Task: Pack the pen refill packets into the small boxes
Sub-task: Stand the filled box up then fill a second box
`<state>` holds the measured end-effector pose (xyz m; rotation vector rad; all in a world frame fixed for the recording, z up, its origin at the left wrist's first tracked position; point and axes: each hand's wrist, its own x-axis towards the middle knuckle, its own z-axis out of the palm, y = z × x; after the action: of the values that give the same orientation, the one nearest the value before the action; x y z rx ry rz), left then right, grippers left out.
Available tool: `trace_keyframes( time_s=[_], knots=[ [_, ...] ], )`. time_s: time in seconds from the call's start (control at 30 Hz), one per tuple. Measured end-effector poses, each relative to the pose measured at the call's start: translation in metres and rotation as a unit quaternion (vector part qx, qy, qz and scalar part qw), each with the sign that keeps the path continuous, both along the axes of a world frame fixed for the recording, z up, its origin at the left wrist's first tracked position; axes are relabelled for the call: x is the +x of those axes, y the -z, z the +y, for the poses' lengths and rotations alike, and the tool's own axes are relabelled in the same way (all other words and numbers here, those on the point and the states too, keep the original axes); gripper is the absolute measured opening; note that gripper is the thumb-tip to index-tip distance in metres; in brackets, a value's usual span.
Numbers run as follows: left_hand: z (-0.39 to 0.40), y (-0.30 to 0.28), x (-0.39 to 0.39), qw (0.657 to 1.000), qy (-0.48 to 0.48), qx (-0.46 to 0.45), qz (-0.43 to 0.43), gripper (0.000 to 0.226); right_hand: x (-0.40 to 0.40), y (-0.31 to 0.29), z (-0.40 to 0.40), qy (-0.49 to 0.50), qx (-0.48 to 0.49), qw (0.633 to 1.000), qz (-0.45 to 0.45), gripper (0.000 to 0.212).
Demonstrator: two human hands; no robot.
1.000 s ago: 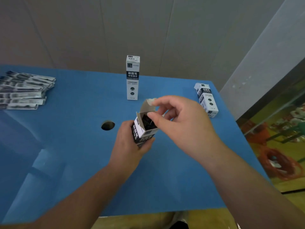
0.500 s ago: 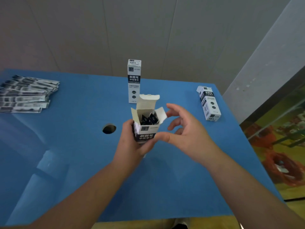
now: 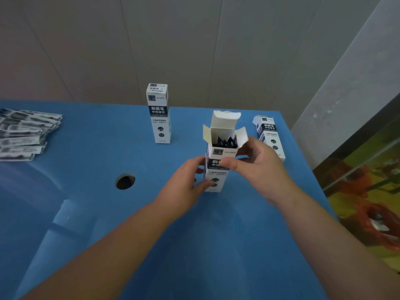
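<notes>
On table (image 3: 86, 213): three boxes, one stack of packets, one round hole (image 3: 125, 181).

Box count: three, same black-and-white print. Open box (image 3: 217, 167) upright at centre, between both hands; top lid and two side flaps up and spread; dark packet tips (image 3: 225, 142) visible inside the mouth, number not countable. Closed box (image 3: 159, 113) upright, farther back and left of the open box, well apart. Third box (image 3: 269, 135) lying flat near the right table edge, just behind the right hand, closed.

Packets (image 3: 23, 135): loose overlapping stack at far left edge, well apart from the boxes; exact count not legible, several.

Left hand (image 3: 186, 185): forearm entering from lower left, angled up and right. Fingers curled round the lower half of the open box from the left, thumb across the front face near the base. Gripping.

Right hand (image 3: 257, 163): forearm entering from lower right, angled up and left. Thumb pressed on the front face at the dark band, fingers curled behind the right side below the right flap. Pinching the upper part of the open box.

Hole left of the left hand, apart from it.
</notes>
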<state>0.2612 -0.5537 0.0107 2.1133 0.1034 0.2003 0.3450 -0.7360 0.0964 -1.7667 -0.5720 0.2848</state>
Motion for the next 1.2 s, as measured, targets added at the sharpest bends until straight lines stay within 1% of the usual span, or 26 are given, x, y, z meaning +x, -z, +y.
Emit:
trace_keyframes(
  time_s=[0.07, 0.17, 0.2, 0.33, 0.43, 0.6, 0.73, 0.8, 0.9, 1.0, 1.1, 1.2],
  knots=[
    [0.000, 0.002, 0.019, 1.000, -0.009, -0.002, 0.009, 0.052, 0.016, 0.007, 0.001, -0.001, -0.008, 1.000, 0.010, 0.041],
    [0.002, 0.004, 0.044, 0.999, -0.026, 0.001, 0.023, 0.049, 0.042, 0.019, 0.002, -0.015, -0.041, 0.999, 0.018, 0.031],
    [0.003, 0.004, 0.053, 0.999, -0.031, 0.001, 0.026, 0.049, 0.051, 0.022, 0.004, -0.022, -0.049, 0.998, 0.018, 0.031],
    [0.011, 0.001, 0.085, 0.998, -0.054, 0.000, 0.043, 0.049, 0.084, 0.025, 0.016, -0.034, -0.071, 0.997, 0.000, 0.040],
    [0.016, -0.002, 0.107, 0.997, -0.068, 0.011, 0.047, 0.048, 0.105, 0.022, 0.027, -0.032, -0.083, 0.996, -0.021, 0.042],
    [0.019, -0.003, 0.129, 0.995, -0.073, 0.027, 0.055, 0.048, 0.124, 0.021, 0.032, -0.020, -0.094, 0.995, -0.024, 0.045],
    [0.018, 0.000, 0.131, 0.995, -0.075, 0.024, 0.060, 0.047, 0.125, 0.024, 0.030, -0.015, -0.102, 0.994, -0.027, 0.040],
    [0.018, 0.001, 0.131, 0.995, -0.075, 0.026, 0.066, 0.048, 0.124, 0.023, 0.030, -0.014, -0.105, 0.994, -0.033, 0.042],
    [0.020, 0.001, 0.131, 0.992, -0.061, 0.046, 0.101, 0.054, 0.120, 0.024, 0.028, 0.001, -0.136, 0.990, -0.029, 0.055],
    [0.023, 0.000, 0.121, 0.980, -0.070, 0.092, 0.161, 0.075, 0.109, 0.030, 0.021, 0.024, -0.171, 0.984, -0.029, 0.069],
    [0.028, -0.002, 0.100, 0.974, -0.061, 0.123, 0.178, 0.081, 0.094, 0.038, 0.010, 0.040, -0.222, 0.973, -0.056, 0.065],
    [0.036, -0.008, 0.071, 0.969, -0.047, 0.166, 0.175, 0.074, 0.077, 0.044, -0.001, 0.062, -0.270, 0.956, -0.095, 0.056]
  ],
)
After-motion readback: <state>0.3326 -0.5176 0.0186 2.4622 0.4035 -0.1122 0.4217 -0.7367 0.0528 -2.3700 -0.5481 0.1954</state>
